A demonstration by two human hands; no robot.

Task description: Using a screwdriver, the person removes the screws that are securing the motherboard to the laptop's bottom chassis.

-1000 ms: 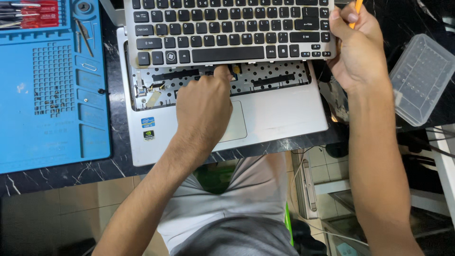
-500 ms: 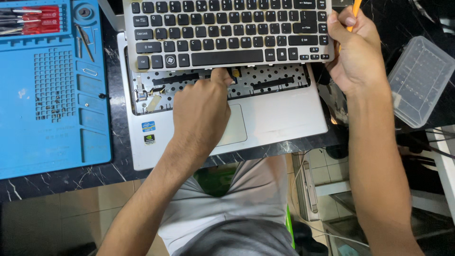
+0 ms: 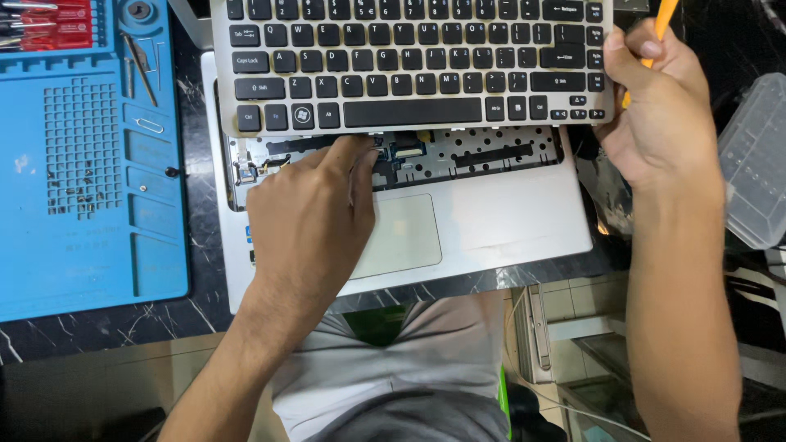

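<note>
A silver laptop base (image 3: 499, 221) lies on the dark worktop with its black-keyed keyboard (image 3: 409, 61) lifted off and tilted up toward the far side. My right hand (image 3: 655, 106) grips the keyboard's right edge and also holds an orange pry tool (image 3: 661, 20). My left hand (image 3: 315, 221) rests over the palm rest, its fingertips reaching into the exposed keyboard bay (image 3: 491, 155) near the ribbon connector (image 3: 401, 151) under the keyboard's front edge. Whether the fingers pinch the cable is hidden.
A blue repair mat (image 3: 82, 164) with small screws, tweezers (image 3: 139, 57) and a red screwdriver set (image 3: 49, 24) lies to the left. A clear plastic parts box (image 3: 753, 164) sits at the right. The worktop's front edge runs below the laptop, above my lap.
The keyboard has been lifted slightly further up and away. My left hand's fingertips have stayed at the connector under its front edge.
</note>
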